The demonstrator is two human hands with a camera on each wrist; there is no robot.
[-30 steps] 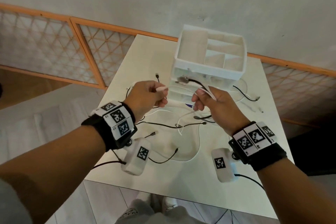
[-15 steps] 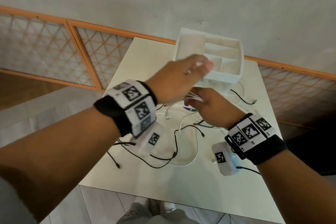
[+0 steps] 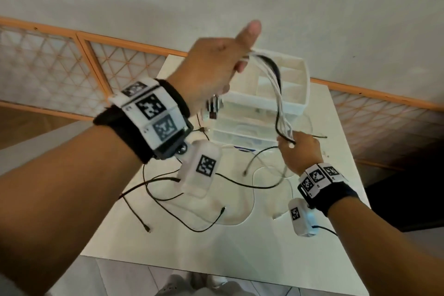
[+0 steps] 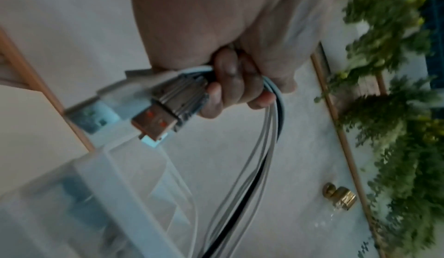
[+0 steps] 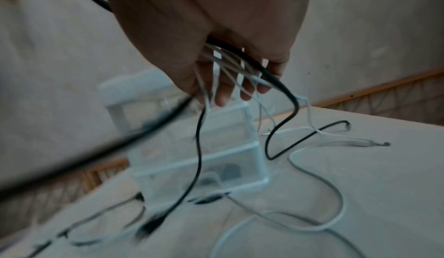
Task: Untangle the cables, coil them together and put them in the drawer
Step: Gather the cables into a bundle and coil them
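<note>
A bundle of white and black cables (image 3: 274, 84) stretches between my two hands above the white table (image 3: 216, 255). My left hand (image 3: 216, 62) is raised high and grips the bundle just behind its USB plugs (image 4: 165, 114), which stick out below the fist (image 4: 235, 85). My right hand (image 3: 300, 149) is lower, in front of the white drawer unit (image 3: 298, 101), holding the same cables (image 5: 281, 91) loosely between thumb and fingers (image 5: 223, 91). The free ends trail over the table, black (image 3: 204, 226) and white (image 3: 249, 209). The drawers look closed.
The drawer unit has an open divided tray on top (image 3: 288, 72) and stands at the table's far side. Behind it run an orange-framed lattice rail (image 3: 96, 74) and a grey wall. The near table edge (image 3: 192, 269) is by my feet. Green foliage (image 4: 396, 110) shows in the left wrist view.
My left hand has risen up and away from the table, pulling the cable bundle taut through my right hand. The loose ends have been dragged across the table. My right hand stayed low.
</note>
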